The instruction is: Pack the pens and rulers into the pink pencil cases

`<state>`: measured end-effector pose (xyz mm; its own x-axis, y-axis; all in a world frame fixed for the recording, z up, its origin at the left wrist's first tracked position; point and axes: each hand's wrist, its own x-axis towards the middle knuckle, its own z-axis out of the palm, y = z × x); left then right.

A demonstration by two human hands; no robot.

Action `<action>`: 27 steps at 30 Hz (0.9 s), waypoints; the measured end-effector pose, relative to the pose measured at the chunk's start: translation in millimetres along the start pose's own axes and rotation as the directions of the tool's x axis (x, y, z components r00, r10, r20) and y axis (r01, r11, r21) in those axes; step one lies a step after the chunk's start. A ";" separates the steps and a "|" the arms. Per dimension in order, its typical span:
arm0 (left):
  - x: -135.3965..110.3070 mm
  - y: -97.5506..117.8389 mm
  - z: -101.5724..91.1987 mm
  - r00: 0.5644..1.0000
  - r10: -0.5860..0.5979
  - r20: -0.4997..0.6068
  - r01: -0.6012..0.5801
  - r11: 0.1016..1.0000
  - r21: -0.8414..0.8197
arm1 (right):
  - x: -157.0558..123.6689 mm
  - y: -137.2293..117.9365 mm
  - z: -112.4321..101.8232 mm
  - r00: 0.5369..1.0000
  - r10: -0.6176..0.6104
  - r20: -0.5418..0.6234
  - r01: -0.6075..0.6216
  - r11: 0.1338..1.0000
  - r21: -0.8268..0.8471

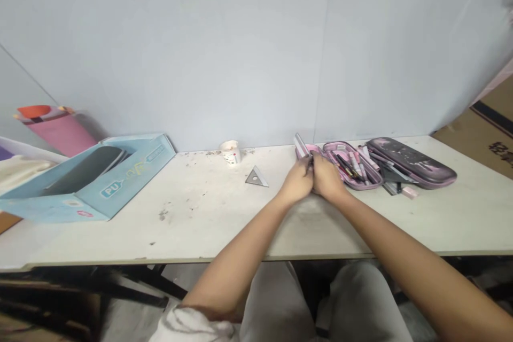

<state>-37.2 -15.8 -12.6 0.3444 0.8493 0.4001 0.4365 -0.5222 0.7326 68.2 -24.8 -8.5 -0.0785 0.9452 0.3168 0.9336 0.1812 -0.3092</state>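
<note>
My left hand (297, 181) and my right hand (326, 177) meet at the middle of the white table (200, 224), fingers closed together around a slim pen-like item (301, 147) whose pale end sticks up behind them. Just right of my hands lies an open pink pencil case (352, 168) filled with several pens. Its dark zip lid (412, 163) lies flat further right. What exactly sits between my fingers is hidden by the knuckles.
A small grey set square (256, 177) lies left of my hands. A white cup-like thing (231, 150) stands by the wall. A light blue box (92, 176) lies at the left, a pink container (56, 128) behind it. Cardboard (489, 133) stands at the right.
</note>
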 end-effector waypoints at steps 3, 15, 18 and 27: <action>10.9 4.9 23.0 0.990 0.055 0.129 -0.074 0.985 0.153 | -2.0 29.7 3.6 0.997 0.077 0.028 -0.078 0.996 0.035; 9.5 -11.1 36.0 0.973 -0.146 0.182 0.006 0.796 0.605 | 2.7 52.5 10.8 0.994 0.029 0.103 -0.014 0.990 -0.140; 13.0 -11.3 33.5 0.971 -0.145 0.189 0.009 0.816 0.578 | 4.6 48.7 11.1 0.991 -0.008 0.135 0.024 0.993 -0.118; 8.6 -18.4 14.3 0.997 -0.027 0.069 -0.010 0.872 0.490 | 14.1 20.9 7.9 0.997 -0.040 0.065 0.046 0.994 -0.103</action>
<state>-30.4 0.0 -30.5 0.3890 0.8556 0.3415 0.7841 -0.5021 0.3648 83.8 -5.5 -17.6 -0.1378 0.9529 0.2702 0.9601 0.1955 -0.1998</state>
